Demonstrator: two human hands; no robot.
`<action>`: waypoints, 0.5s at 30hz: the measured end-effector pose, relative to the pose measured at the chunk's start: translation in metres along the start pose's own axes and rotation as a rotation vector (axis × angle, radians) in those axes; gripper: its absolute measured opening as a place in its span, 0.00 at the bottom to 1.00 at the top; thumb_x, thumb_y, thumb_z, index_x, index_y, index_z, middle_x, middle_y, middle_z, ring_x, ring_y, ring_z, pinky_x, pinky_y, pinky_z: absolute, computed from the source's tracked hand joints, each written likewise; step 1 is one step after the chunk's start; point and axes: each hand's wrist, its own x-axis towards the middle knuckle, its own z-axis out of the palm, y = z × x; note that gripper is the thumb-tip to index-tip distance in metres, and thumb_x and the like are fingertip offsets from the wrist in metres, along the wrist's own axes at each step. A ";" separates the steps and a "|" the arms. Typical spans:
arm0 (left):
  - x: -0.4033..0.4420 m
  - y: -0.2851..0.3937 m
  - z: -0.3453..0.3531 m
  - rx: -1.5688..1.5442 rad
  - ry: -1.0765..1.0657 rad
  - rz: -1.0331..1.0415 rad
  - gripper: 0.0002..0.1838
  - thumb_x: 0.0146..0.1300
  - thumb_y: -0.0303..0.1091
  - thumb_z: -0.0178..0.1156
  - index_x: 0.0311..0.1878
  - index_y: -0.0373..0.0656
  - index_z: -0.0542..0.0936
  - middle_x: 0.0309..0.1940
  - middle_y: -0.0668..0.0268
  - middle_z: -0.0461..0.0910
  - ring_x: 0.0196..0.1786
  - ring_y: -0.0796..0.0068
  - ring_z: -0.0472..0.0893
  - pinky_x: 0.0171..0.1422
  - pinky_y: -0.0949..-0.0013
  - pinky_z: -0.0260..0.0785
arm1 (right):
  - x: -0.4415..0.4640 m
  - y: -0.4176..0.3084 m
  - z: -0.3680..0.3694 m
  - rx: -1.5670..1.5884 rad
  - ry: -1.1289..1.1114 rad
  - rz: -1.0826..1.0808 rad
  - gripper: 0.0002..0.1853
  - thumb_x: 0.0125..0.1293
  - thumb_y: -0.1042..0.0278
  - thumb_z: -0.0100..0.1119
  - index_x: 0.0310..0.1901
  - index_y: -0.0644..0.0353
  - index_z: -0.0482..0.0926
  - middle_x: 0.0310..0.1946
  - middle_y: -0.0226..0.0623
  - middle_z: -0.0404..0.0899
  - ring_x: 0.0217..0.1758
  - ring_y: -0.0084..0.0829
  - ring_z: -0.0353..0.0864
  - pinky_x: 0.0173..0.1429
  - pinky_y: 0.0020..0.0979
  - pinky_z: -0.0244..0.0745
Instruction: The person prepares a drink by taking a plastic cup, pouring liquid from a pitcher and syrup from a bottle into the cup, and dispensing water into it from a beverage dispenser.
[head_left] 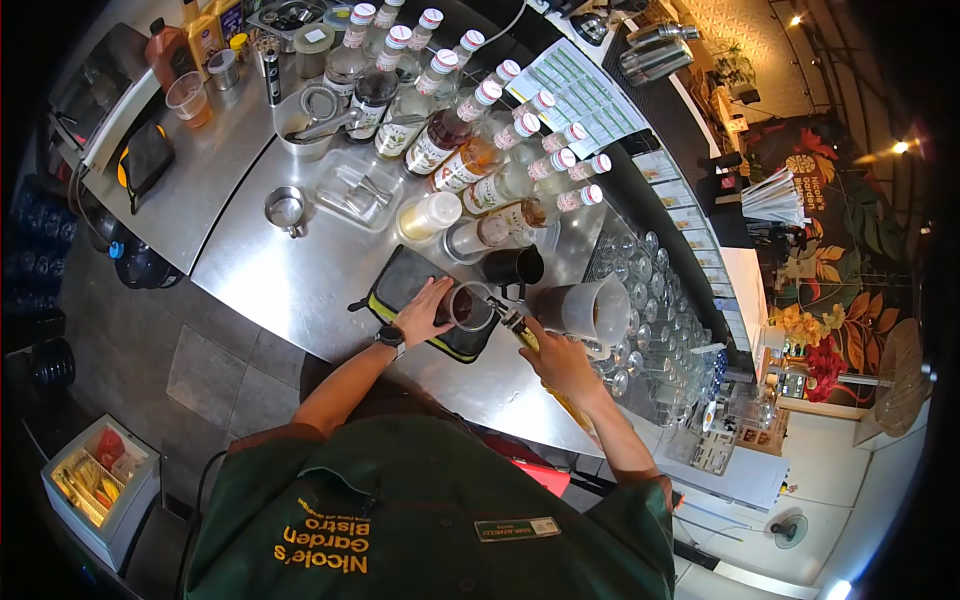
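Note:
A clear cup with dark contents (467, 307) stands on a folded black cloth or pouch with lime-green edging (397, 279). My left hand (425, 312) is at the cup's near left side, thumb and fingers against it, steadying it. My right hand (563, 360) is closed round a long yellow tool with a metal head (515, 322); its exact kind is unclear. The metal tip points at the cup's right rim. Beside it on the counter are a black pitcher (513, 266) and a large translucent measuring jug (585, 311).
Several syrup bottles (435, 150) crowd the back of the steel counter (262, 250). A clear tray (352, 190), a small metal cup (285, 208) and a jar with pale yellow contents (430, 215) stand before them. Upturned glasses (650, 300) fill the right side.

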 end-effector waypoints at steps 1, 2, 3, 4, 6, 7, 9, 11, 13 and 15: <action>-0.001 -0.001 0.000 0.018 -0.024 -0.011 0.45 0.53 0.39 0.70 0.69 0.32 0.59 0.67 0.49 0.65 0.71 0.54 0.64 0.80 0.51 0.45 | 0.001 -0.002 0.000 0.001 -0.013 0.001 0.28 0.67 0.57 0.57 0.65 0.55 0.63 0.34 0.49 0.81 0.38 0.51 0.83 0.39 0.49 0.77; -0.001 -0.001 0.001 0.019 -0.018 -0.009 0.44 0.53 0.39 0.70 0.69 0.33 0.59 0.66 0.49 0.66 0.70 0.54 0.65 0.80 0.51 0.45 | 0.002 -0.002 0.001 -0.003 -0.008 -0.010 0.28 0.67 0.57 0.57 0.65 0.55 0.63 0.34 0.49 0.81 0.38 0.51 0.83 0.39 0.49 0.77; -0.001 -0.002 0.002 0.019 -0.013 -0.006 0.43 0.53 0.38 0.70 0.68 0.33 0.59 0.65 0.49 0.67 0.69 0.54 0.67 0.80 0.51 0.45 | 0.002 -0.001 0.004 -0.006 -0.005 -0.019 0.28 0.67 0.57 0.57 0.65 0.55 0.63 0.34 0.50 0.81 0.38 0.51 0.83 0.39 0.49 0.77; -0.002 -0.003 0.002 0.020 -0.009 -0.004 0.42 0.54 0.38 0.69 0.68 0.33 0.60 0.64 0.48 0.68 0.68 0.55 0.68 0.80 0.51 0.45 | 0.003 -0.001 0.006 -0.008 0.000 -0.028 0.28 0.67 0.57 0.57 0.65 0.55 0.63 0.34 0.50 0.81 0.38 0.51 0.83 0.39 0.50 0.77; -0.002 -0.004 0.004 0.019 0.002 0.001 0.42 0.54 0.38 0.69 0.68 0.33 0.60 0.63 0.48 0.69 0.68 0.55 0.69 0.81 0.51 0.45 | 0.002 -0.003 0.006 -0.034 -0.007 -0.055 0.27 0.67 0.57 0.57 0.64 0.54 0.63 0.34 0.50 0.81 0.38 0.51 0.83 0.38 0.50 0.77; -0.002 -0.004 0.004 0.018 0.007 0.004 0.42 0.54 0.38 0.69 0.68 0.33 0.60 0.62 0.48 0.70 0.67 0.55 0.69 0.81 0.51 0.45 | 0.002 -0.003 0.006 -0.046 -0.010 -0.067 0.27 0.67 0.57 0.58 0.64 0.54 0.63 0.34 0.50 0.81 0.38 0.51 0.83 0.38 0.50 0.77; -0.002 -0.004 0.004 0.022 0.020 0.016 0.41 0.55 0.38 0.69 0.68 0.33 0.60 0.62 0.48 0.70 0.67 0.54 0.69 0.81 0.52 0.45 | 0.005 -0.002 0.011 -0.035 -0.005 -0.069 0.27 0.67 0.57 0.58 0.64 0.54 0.63 0.34 0.50 0.81 0.38 0.51 0.83 0.38 0.49 0.77; -0.002 -0.004 0.005 0.022 0.016 0.016 0.41 0.55 0.39 0.69 0.68 0.33 0.60 0.62 0.48 0.70 0.67 0.54 0.69 0.81 0.52 0.45 | 0.007 -0.003 0.012 -0.022 -0.001 -0.062 0.27 0.67 0.57 0.58 0.64 0.54 0.63 0.34 0.50 0.81 0.37 0.51 0.83 0.38 0.49 0.77; -0.002 -0.004 0.003 0.020 0.001 0.003 0.41 0.55 0.39 0.69 0.68 0.33 0.60 0.62 0.48 0.70 0.67 0.54 0.69 0.81 0.52 0.45 | 0.011 -0.006 0.009 -0.010 0.002 -0.053 0.27 0.66 0.57 0.58 0.64 0.54 0.63 0.34 0.50 0.81 0.37 0.51 0.83 0.38 0.48 0.77; -0.002 -0.004 0.003 0.022 0.006 0.009 0.41 0.55 0.39 0.69 0.68 0.33 0.60 0.62 0.48 0.70 0.67 0.53 0.69 0.81 0.53 0.45 | 0.015 -0.001 0.016 -0.006 0.034 -0.065 0.28 0.66 0.57 0.58 0.64 0.54 0.63 0.34 0.49 0.82 0.37 0.51 0.83 0.38 0.48 0.78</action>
